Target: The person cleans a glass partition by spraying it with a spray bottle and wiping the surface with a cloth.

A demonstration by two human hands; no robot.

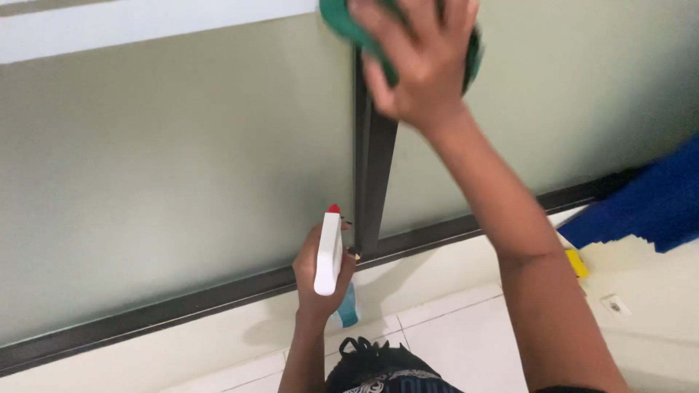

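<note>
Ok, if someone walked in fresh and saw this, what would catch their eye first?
Most striking is the right hand at the top, pressed flat on a green cloth against the frosted glass panel, right where the dark vertical frame divides the panes. Below it, near the centre, the left hand grips a white spray bottle with a red nozzle tip. At the right edge lies a blue fabric over the pale tiled floor.

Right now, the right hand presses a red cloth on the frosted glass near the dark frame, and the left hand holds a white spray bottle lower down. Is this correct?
Not quite: the cloth is green, not red, as the head view shows. The rest stands: the right hand presses it on the frosted glass near the dark frame, and the left hand holds a white spray bottle lower down.
</note>
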